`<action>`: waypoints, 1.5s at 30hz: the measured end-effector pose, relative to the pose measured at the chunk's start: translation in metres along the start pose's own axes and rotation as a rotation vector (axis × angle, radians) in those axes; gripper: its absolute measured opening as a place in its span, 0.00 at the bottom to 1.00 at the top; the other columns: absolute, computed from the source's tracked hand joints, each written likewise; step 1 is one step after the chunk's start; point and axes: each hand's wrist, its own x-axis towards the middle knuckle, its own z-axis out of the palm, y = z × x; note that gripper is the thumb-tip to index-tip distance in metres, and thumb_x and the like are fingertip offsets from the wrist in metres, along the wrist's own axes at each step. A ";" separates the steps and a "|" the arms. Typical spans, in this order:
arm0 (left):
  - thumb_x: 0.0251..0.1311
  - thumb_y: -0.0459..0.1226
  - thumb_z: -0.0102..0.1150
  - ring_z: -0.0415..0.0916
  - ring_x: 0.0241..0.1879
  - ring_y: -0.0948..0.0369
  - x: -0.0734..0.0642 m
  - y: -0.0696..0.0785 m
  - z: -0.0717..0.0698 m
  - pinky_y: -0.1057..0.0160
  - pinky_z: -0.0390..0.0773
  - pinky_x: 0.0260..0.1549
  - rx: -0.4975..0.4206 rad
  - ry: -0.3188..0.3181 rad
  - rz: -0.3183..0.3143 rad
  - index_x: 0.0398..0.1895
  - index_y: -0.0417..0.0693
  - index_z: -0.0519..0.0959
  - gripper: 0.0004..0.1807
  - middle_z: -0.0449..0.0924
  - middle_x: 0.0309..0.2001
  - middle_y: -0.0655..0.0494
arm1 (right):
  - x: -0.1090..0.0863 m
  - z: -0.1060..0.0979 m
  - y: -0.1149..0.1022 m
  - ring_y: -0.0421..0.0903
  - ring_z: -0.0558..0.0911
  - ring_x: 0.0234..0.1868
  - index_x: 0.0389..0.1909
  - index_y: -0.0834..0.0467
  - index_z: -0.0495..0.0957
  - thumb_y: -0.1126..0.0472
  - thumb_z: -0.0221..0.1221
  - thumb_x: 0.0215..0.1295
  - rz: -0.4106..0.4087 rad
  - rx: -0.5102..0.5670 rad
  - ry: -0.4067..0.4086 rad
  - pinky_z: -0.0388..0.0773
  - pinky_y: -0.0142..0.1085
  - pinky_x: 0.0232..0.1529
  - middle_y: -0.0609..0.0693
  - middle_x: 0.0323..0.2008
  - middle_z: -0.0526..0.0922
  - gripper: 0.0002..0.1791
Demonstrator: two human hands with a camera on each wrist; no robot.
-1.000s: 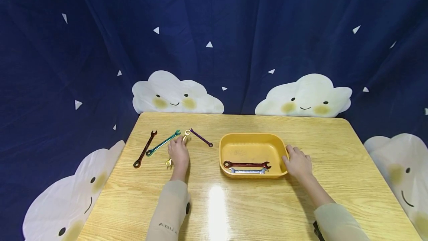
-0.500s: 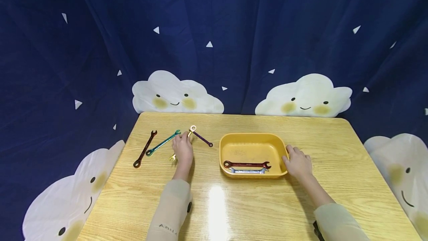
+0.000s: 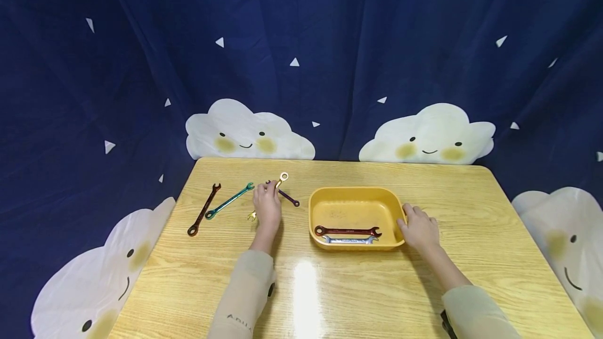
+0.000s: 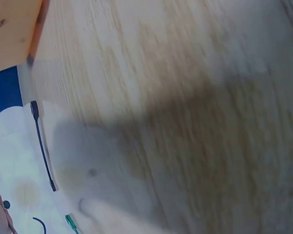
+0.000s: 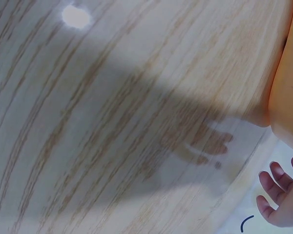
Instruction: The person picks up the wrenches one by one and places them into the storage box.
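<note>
In the head view my left hand point(image 3: 267, 208) grips a gold combination wrench point(image 3: 283, 177) around its middle. The ring end sticks out beyond the fingers and the open end point(image 3: 252, 216) shows behind them. A purple wrench point(image 3: 288, 198) lies just beyond, partly hidden by this hand. On the right, my right hand point(image 3: 419, 228) holds the right wall of a yellow plastic bin point(image 3: 356, 192), thumb over the rim. Inside the bin a red wrench point(image 3: 348, 232) and a silver wrench point(image 3: 348, 240) lie along the near side. The right wrist view shows spread fingers point(image 5: 278, 187) beside the bin.
A teal wrench point(image 3: 231, 201) and a dark red wrench point(image 3: 204, 209) lie on the wooden table point(image 3: 179, 281), left of my left hand. Behind the table's far edge hangs a dark blue curtain point(image 3: 330, 82) with clouds.
My left hand has moved right and slightly away from me with the gold wrench, from beside the teal wrench to over the purple one. The right hand and bin stay put.
</note>
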 end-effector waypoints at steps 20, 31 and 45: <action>0.57 0.34 0.57 0.70 0.36 0.50 -0.007 0.026 0.012 0.54 0.69 0.36 0.035 -0.061 0.150 0.41 0.47 0.79 0.09 0.75 0.35 0.46 | 0.000 0.001 0.000 0.66 0.72 0.46 0.55 0.61 0.62 0.54 0.46 0.65 0.003 -0.002 0.005 0.62 0.62 0.44 0.66 0.49 0.71 0.22; 0.54 0.34 0.60 0.70 0.34 0.52 -0.013 0.039 0.018 0.56 0.69 0.34 0.024 -0.093 0.198 0.41 0.48 0.80 0.11 0.75 0.35 0.47 | -0.001 -0.002 -0.001 0.66 0.71 0.47 0.57 0.62 0.62 0.53 0.46 0.65 0.009 0.000 -0.004 0.62 0.62 0.45 0.67 0.49 0.70 0.23; 0.56 0.37 0.59 0.71 0.34 0.55 -0.020 0.062 0.027 0.61 0.71 0.33 0.047 -0.156 0.332 0.41 0.48 0.81 0.10 0.76 0.35 0.50 | 0.000 -0.002 0.000 0.65 0.71 0.47 0.56 0.61 0.63 0.53 0.45 0.65 0.003 -0.012 -0.003 0.61 0.62 0.46 0.65 0.49 0.70 0.22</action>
